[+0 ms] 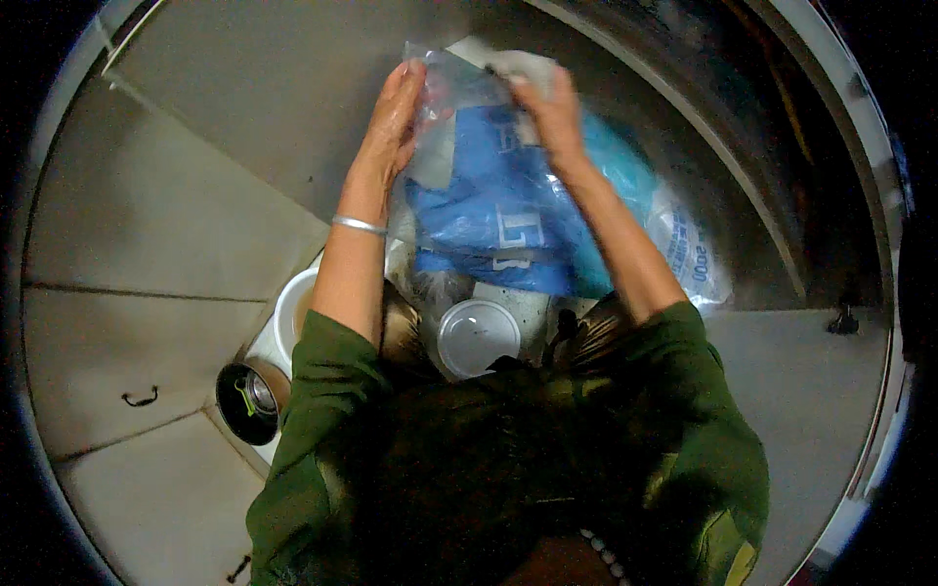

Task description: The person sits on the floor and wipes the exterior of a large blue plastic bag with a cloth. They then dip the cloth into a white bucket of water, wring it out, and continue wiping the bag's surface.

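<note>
Both arms reach forward from green sleeves. My left hand (393, 109), below a silver bangle on the wrist, pinches the edge of a clear plastic bag (440, 96). At the bag's other side, my right hand (555, 119) is smeared by motion, its fingers against something whitish (528, 66) that I cannot make out. Just below the hands lies a large blue plastic bag (479, 190) with white print. The clear plastic overlaps it; whether one is inside the other is unclear.
A teal bag (623, 174) and a whitish printed bag (692, 249) lie to the right. Near my knees sits a round white lidded container (479, 338). At left are a white basin (289, 311) and a dark pot (231, 405), beside pale cabinet doors (127, 356).
</note>
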